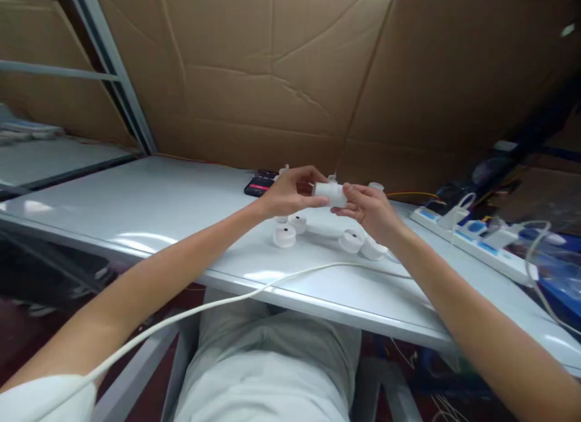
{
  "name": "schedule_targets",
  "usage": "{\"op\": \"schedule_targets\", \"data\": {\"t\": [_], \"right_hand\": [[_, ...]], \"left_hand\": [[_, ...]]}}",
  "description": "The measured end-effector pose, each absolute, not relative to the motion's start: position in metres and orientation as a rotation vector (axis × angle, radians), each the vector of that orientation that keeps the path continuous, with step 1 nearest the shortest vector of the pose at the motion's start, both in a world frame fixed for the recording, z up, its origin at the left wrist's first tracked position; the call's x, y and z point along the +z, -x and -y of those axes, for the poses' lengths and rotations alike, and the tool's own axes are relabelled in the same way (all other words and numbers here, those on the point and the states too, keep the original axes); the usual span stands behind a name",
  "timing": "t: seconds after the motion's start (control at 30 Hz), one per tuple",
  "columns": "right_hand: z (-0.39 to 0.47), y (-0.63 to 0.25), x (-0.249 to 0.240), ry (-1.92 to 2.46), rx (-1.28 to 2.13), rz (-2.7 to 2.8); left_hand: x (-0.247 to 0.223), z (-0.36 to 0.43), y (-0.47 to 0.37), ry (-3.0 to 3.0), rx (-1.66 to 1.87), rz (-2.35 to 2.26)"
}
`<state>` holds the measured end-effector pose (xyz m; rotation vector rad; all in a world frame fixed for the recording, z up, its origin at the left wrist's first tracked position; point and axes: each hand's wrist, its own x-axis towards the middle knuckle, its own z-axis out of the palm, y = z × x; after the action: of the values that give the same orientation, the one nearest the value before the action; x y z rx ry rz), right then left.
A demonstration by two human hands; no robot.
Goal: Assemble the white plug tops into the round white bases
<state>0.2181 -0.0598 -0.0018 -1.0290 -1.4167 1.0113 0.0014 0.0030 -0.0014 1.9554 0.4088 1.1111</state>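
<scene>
A small white cylinder (330, 194) is held level above the table between both my hands. My left hand (297, 192) grips its left end with thumb and fingers. On the right end, my right hand (363, 205) pinches it the same way. Below lie several short round white pieces with a dark dot on top: one white piece (284, 235) and another (298, 223) near my left hand, and a white piece (351, 241) below my right hand. A further white piece (374, 249) is partly covered by my right wrist. More white parts behind my hands are mostly hidden.
A phone (258, 186) with a lit screen lies behind my left hand. A white power strip (476, 243) with plugs runs along the right. One white cable (272, 283) crosses the table's front edge. Cardboard (290, 77) stands behind the white table (190, 192).
</scene>
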Motion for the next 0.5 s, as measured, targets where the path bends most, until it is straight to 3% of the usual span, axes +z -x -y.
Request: {"op": "schedule_targets", "data": {"t": [0.27,0.5], "right_hand": [[0.051,-0.228,0.005,1.167,0.862,1.408],[-0.003,-0.284,0.034,1.660,-0.151,1.512]], "left_hand": [[-0.013,-0.007,-0.004,-2.472,1.233,-0.539],[-0.010,-0.012,0.001,-2.635,1.303,-0.538]]}}
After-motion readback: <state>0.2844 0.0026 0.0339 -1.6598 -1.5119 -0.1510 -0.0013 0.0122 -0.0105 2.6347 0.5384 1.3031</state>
